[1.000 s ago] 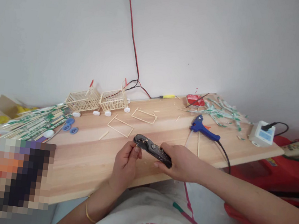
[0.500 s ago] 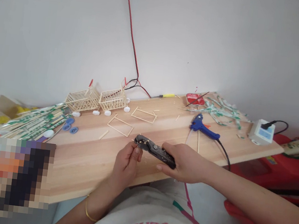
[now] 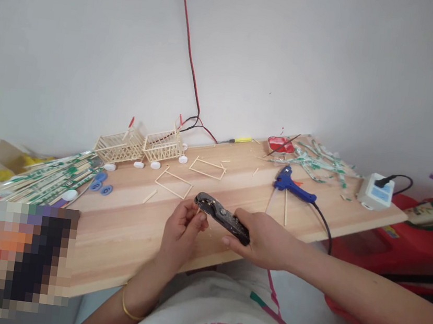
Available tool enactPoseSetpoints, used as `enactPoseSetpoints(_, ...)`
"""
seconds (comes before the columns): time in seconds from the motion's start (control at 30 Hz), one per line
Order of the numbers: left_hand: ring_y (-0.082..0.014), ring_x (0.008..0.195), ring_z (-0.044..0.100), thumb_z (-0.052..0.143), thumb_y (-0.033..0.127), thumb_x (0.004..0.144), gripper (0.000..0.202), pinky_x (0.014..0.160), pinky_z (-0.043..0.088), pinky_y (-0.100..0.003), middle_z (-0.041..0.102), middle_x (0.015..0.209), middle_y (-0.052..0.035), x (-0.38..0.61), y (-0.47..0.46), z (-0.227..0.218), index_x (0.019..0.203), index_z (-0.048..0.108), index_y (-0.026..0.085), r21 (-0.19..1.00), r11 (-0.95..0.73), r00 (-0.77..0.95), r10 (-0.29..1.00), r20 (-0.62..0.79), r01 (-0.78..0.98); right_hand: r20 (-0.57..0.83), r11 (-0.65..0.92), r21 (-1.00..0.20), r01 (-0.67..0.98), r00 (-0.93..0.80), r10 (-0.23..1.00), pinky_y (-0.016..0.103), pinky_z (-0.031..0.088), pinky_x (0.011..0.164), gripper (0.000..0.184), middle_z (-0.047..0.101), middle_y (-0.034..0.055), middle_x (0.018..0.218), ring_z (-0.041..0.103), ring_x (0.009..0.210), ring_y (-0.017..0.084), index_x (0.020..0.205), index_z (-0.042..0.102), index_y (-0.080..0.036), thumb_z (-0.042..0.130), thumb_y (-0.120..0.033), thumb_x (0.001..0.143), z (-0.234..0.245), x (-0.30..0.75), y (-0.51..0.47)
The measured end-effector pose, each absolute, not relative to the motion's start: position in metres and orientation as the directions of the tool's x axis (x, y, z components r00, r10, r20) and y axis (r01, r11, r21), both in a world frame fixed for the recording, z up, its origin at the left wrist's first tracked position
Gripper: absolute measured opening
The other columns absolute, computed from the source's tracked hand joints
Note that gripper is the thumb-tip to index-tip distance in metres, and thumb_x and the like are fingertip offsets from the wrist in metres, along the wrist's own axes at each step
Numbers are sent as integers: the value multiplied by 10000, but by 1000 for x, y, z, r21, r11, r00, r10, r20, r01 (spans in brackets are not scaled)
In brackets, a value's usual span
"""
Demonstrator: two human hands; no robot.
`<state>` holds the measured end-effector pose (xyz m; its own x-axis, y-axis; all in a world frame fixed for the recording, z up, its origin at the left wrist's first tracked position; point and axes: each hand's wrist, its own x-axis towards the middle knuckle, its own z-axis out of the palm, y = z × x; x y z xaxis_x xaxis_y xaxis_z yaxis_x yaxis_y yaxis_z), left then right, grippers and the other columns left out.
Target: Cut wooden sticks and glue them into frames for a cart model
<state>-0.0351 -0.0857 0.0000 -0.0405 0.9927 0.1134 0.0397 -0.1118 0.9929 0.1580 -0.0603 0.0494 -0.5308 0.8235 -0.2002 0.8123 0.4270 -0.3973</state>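
My right hand (image 3: pixel 260 238) grips the rear of a black hand cutter (image 3: pixel 225 218) with a hooked jaw, a round pivot screw and pale specks on it. The jaw points left, above the near part of the table. Just below that jaw is my left hand (image 3: pixel 184 229), its fingers curled and pinched together; what they pinch is too small and hidden to make out. Beyond the hands lie two rectangular frames of thin wooden sticks, a nearer frame (image 3: pixel 174 183) and a farther frame (image 3: pixel 208 168). A short stick piece (image 3: pixel 149 196) lies left of the jaw.
Two stick-built carts (image 3: pixel 119 146) on white wheels stand at the back left, near blue wheels (image 3: pixel 97 184) and bundled sticks (image 3: pixel 57 176). To the right are a blue glue gun (image 3: pixel 292 184), a red tray (image 3: pixel 280 145), plastic wrappers (image 3: pixel 315 161) and a white power box (image 3: pixel 375 192).
Both hands and the cutter have shifted very slightly left. The left fingers have moved a little below the jaw. The things on the table stay where they were.
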Motion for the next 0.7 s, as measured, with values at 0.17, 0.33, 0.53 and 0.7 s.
enactPoseSetpoints(0.17, -58, 487, 443, 585, 324, 805, 177, 473, 348, -174, 579, 617, 20, -34, -83, -2, 851, 552, 156, 995, -36, -52, 998, 31, -94, -207, 449, -372, 813, -544, 813, 246, 268, 531, 382, 636, 70, 772, 581, 667, 194, 873, 505, -182, 471, -556, 805, 53, 157, -62)
enactPoseSetpoints(0.33, -51, 475, 437, 589, 321, 806, 178, 463, 354, -173, 580, 606, 18, -32, -85, -6, 838, 579, 146, 989, -52, -76, 996, 42, -137, -193, 481, -348, 805, -564, 803, 251, 267, 522, 380, 635, 62, 760, 585, 661, 202, 860, 498, -188, 465, -563, 803, 53, 160, -62)
enactPoseSetpoints(0.53, -55, 474, 441, 578, 316, 813, 174, 466, 366, -182, 591, 615, 8, -31, -86, -9, 799, 579, 143, 991, -59, -75, 996, 50, -124, -199, 496, -344, 798, -578, 791, 251, 281, 531, 400, 638, 68, 775, 584, 667, 203, 861, 500, -189, 462, -582, 799, 53, 163, -60)
enactPoseSetpoints(0.7, -54, 468, 432, 566, 340, 820, 193, 463, 356, -181, 593, 612, 11, -30, -87, -9, 808, 585, 148, 992, -71, -88, 994, 63, -100, -210, 494, -355, 794, -583, 785, 250, 283, 532, 412, 631, 66, 766, 574, 658, 194, 858, 503, -186, 460, -591, 798, 54, 164, -60)
